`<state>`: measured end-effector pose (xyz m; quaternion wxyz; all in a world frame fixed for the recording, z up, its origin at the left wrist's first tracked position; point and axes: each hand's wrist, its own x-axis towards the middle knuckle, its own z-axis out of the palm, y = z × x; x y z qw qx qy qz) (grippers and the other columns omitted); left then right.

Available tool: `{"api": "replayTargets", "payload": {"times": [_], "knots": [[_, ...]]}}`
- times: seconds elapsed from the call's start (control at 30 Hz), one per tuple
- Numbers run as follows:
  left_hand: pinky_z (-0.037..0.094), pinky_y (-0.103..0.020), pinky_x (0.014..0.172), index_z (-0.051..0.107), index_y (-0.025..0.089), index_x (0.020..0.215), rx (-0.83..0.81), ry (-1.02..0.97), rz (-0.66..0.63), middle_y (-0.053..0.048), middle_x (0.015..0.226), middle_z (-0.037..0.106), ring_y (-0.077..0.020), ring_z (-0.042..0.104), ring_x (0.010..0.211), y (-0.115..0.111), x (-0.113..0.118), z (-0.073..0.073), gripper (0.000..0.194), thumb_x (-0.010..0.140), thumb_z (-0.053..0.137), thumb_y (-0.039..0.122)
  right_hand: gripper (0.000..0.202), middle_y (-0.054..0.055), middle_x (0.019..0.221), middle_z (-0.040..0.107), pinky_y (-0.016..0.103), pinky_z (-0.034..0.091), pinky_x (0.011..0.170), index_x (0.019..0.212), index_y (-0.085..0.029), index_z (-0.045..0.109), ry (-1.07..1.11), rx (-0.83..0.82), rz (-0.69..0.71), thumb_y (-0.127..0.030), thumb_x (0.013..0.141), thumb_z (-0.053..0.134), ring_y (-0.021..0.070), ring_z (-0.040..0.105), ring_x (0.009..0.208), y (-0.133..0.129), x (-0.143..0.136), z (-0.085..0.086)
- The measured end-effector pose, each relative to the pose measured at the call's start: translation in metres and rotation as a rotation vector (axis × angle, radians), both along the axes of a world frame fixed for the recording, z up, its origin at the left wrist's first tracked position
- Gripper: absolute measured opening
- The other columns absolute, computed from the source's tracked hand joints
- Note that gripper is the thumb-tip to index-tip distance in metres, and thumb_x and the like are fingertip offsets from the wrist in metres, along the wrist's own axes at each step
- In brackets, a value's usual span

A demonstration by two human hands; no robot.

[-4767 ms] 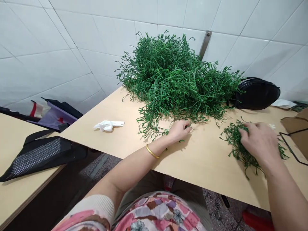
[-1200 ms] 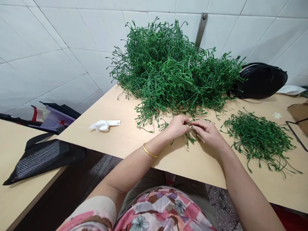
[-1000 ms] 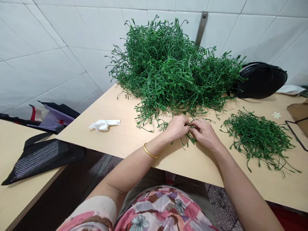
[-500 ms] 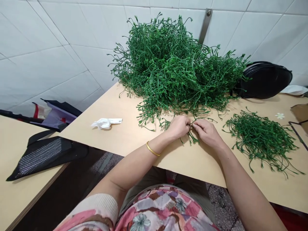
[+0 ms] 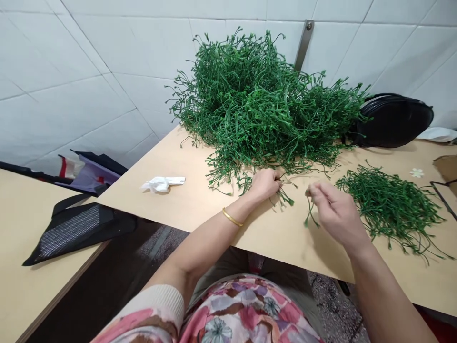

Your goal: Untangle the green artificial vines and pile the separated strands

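Pale bench (image 5: 200, 202) gave room between its front edge and the large green heap (image 5: 264, 105) at the back; the small pile (image 5: 396, 207) lay toward the right. Since half a second earlier, the right hand (image 5: 335, 209) had separated from the left hand (image 5: 264, 183). Right fingers pinched narrowly a green sprig (image 5: 310, 211); left fingers held stems (image 5: 286, 197) in front of the heap.

A floral-print fabric top (image 5: 246, 309) with a pale ribbed cuff and a slim gold-coloured bangle.
The print mixes pink, mauve, pale grey and brown patches with grey-blue, dark-centred flowers (image 5: 217, 329); the left sleeve (image 5: 143, 326) repeats the pinks and browns, ending in a wide cream ribbed-knit cuff (image 5: 162, 302). The thin, rounded yellow-gold bangle (image 5: 232, 218) circles the wrist behind the left hand (image 5: 265, 184). Below the hem, dark olive-grey trousers (image 5: 233, 262) show.
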<state>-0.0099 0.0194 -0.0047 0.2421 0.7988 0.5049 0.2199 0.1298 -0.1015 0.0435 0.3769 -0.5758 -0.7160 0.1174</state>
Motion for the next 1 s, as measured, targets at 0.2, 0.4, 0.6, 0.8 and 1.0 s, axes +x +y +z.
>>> {"api": "replayTargets", "payload": {"times": [0.2,0.4,0.6,0.8,1.0], "knots": [[0.023,-0.023,0.054,0.041,0.016,0.053,-0.148,-0.412,-0.105,0.005,0.051,0.035,-0.0078,0.032,0.053,0.003,-0.007,-0.007,0.027,0.071,0.058,0.026,0.033,0.001,0.061,0.051,0.028,0.037,0.058,0.07,-0.019,0.056,0.149,0.049,-0.312,-0.047,0.086,0.048,0.0142,0.048,0.059,0.013,0.038,-0.005],[0.03,-0.021,0.052,0.049,0.014,0.059,-0.504,-0.78,-0.108,0.005,0.052,0.045,-0.0055,0.038,0.048,0.001,-0.007,0.002,0.022,0.065,0.065,0.027,0.036,0.022,0.115,0.055,0.048,0.038,0.064,0.104,-0.018,0.062,-0.551,0.012,-0.787,-0.043,0.085,0.047,0.0334,0.058,0.082,0.014,0.101,0.002],[0.035,-0.019,0.052,0.055,0.011,0.064,-0.609,-0.873,-0.156,0.002,0.055,0.054,-0.0047,0.046,0.049,-0.005,-0.006,0.005,0.005,0.065,0.06,0.012,0.031,0.016,0.092,0.062,0.045,0.042,0.062,0.093,-0.018,0.065,-0.645,0.102,-0.712,-0.037,0.088,0.041,0.0281,0.06,0.071,0.011,0.081,0.001],[0.035,-0.019,0.049,0.051,0.012,0.063,-0.592,-0.846,-0.169,0.006,0.049,0.049,-0.0041,0.044,0.044,-0.006,-0.005,0.006,0.012,0.06,0.056,0.002,0.024,0.009,0.103,0.067,0.035,0.046,0.082,0.102,-0.019,0.063,-0.329,0.354,0.067,-0.019,0.087,0.045,0.0208,0.059,0.095,0.02,0.002,-0.004],[0.033,-0.018,0.046,0.044,0.014,0.061,-0.569,-0.831,-0.121,0.008,0.046,0.045,-0.0043,0.042,0.043,-0.002,-0.003,0.003,0.016,0.06,0.052,-0.001,0.024,0.009,0.1,0.067,0.04,0.043,0.085,0.098,-0.02,0.064,-0.17,0.19,0.194,-0.018,0.088,0.042,0.0221,0.056,0.096,0.052,-0.003,-0.031]]}}
